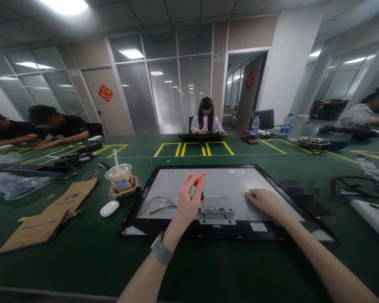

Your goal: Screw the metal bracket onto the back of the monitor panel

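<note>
A flat display panel [164, 185] with a black frame lies face down in front of me, its pale back showing. My left hand [188, 197] is closed around a screwdriver [202, 195] with an orange and black handle. Its thin shaft points down at a metal bracket [219, 218] with connectors, near the panel's closer edge. Whether the tip sits in a screw is too small to tell. On the right part of the panel rests my right hand [265, 203], fingers curled in, with nothing visible in them. Thin wires [159, 203] lie left of the bracket.
Left of the panel stand a lidded drink cup [118, 179] with a straw, a white oval case [109, 208] and a brown paper bag [50, 214]. A white device [374, 219] with black cables lies at right. Across the green table [139, 145] another person sits.
</note>
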`<action>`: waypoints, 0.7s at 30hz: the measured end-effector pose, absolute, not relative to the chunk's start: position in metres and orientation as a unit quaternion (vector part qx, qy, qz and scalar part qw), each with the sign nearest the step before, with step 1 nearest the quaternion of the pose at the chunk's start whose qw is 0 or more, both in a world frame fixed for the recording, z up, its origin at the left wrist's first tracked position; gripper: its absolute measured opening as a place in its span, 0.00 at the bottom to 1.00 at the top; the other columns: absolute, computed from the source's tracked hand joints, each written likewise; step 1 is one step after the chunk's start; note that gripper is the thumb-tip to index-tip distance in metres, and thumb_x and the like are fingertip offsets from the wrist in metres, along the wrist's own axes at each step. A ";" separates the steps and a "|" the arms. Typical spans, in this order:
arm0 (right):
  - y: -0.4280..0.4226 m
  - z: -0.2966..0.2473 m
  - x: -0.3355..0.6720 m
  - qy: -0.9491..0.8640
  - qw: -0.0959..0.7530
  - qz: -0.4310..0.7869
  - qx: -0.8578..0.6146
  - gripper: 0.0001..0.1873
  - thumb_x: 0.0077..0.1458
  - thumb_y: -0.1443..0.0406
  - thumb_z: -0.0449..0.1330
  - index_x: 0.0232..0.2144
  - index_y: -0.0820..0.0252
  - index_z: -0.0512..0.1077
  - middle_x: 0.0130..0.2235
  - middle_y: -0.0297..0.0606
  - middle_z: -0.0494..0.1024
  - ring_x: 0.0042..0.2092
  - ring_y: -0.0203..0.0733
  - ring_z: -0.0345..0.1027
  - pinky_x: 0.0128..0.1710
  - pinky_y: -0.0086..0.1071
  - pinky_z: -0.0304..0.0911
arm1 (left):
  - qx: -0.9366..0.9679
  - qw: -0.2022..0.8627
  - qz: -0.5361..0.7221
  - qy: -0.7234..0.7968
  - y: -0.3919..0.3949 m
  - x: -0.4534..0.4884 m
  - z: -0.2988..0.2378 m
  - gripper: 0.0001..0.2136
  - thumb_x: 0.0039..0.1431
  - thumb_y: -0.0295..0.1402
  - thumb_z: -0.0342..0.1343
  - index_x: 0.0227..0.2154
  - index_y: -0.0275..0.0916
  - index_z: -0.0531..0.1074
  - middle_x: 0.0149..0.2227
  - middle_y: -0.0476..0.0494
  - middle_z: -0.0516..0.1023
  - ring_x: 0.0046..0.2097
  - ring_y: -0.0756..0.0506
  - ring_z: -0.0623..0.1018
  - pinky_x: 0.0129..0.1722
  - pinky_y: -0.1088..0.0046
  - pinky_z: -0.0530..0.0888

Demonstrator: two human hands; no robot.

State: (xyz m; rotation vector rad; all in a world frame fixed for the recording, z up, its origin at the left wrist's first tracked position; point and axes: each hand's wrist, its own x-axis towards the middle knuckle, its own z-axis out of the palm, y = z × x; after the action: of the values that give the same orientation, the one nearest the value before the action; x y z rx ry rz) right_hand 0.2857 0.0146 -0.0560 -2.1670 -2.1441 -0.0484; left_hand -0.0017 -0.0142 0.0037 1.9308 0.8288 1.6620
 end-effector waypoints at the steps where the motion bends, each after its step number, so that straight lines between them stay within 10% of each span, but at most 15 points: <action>1: 0.014 -0.056 0.286 -0.703 0.047 -0.014 -0.709 0.23 0.61 0.56 0.45 0.25 0.58 0.74 0.29 0.44 0.79 0.33 0.45 0.72 0.28 0.31 0.52 | 0.697 0.250 0.603 0.295 -0.014 -0.002 0.004 0.14 0.65 0.32 0.45 0.47 0.38 0.72 0.36 0.44 0.69 0.36 0.50 0.72 0.37 0.73 0.72; 21: 0.016 -0.059 0.288 -0.706 0.047 -0.009 -0.707 0.23 0.62 0.57 0.45 0.27 0.58 0.75 0.31 0.44 0.80 0.34 0.45 0.72 0.30 0.31 0.54 | 0.671 0.339 0.594 0.286 -0.014 0.000 0.001 0.16 0.65 0.35 0.46 0.52 0.40 0.69 0.50 0.38 0.75 0.41 0.47 0.77 0.40 0.70 0.75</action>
State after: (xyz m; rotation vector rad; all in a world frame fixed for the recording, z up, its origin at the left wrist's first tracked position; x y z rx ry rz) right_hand 0.2880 0.0164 -0.0586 -2.1557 -2.1530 -0.0271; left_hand 0.0005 -0.0144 0.0007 1.7483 0.7437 1.5471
